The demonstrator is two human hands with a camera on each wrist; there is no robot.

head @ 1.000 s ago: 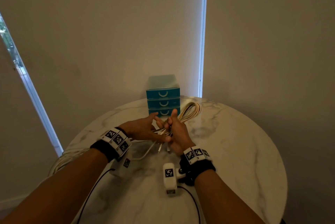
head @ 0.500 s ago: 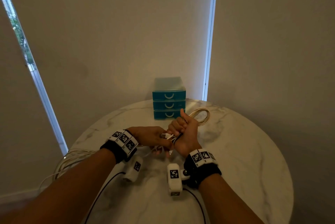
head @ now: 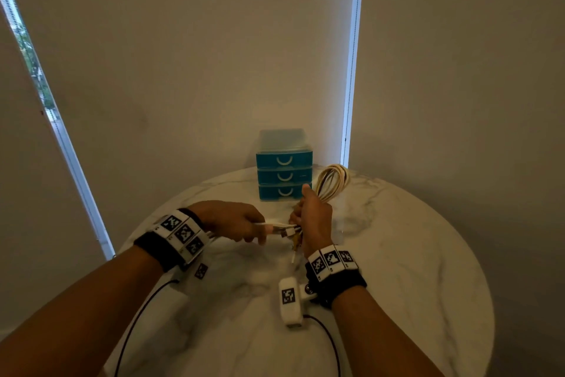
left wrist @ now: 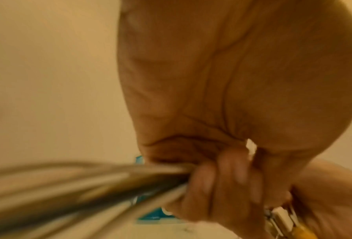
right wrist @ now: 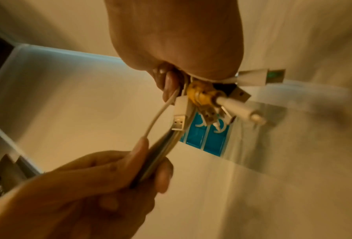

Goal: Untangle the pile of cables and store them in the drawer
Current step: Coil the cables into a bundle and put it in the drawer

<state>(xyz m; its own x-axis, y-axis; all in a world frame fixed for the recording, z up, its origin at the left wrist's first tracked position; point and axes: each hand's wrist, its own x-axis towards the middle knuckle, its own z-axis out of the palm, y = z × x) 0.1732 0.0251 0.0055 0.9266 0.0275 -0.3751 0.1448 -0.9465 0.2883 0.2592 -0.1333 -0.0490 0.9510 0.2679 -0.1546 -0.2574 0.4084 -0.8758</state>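
A bundle of white, cream and dark cables (head: 332,181) loops up behind my right hand (head: 310,217), just in front of the teal three-drawer unit (head: 284,175); all its drawers are closed. My right hand (right wrist: 171,84) grips the bundle in a fist, and several plug ends (right wrist: 203,98), white and yellow, stick out below it. My left hand (head: 244,225) grips the strands that run left out of that fist. In the left wrist view the left hand's fingers (left wrist: 216,186) curl round the blurred cables (left wrist: 89,184).
The round white marble table (head: 397,269) carries the drawer unit at its far edge, against blinds and a window slit. White tagged camera modules hang from both wrists, the right one (head: 289,300) just above the table, with black cords trailing toward me.
My right hand has gone from loose fingers to a fist round the bundle, and the loop now stands more upright. My left hand has closed on the strands and drawn slightly left.
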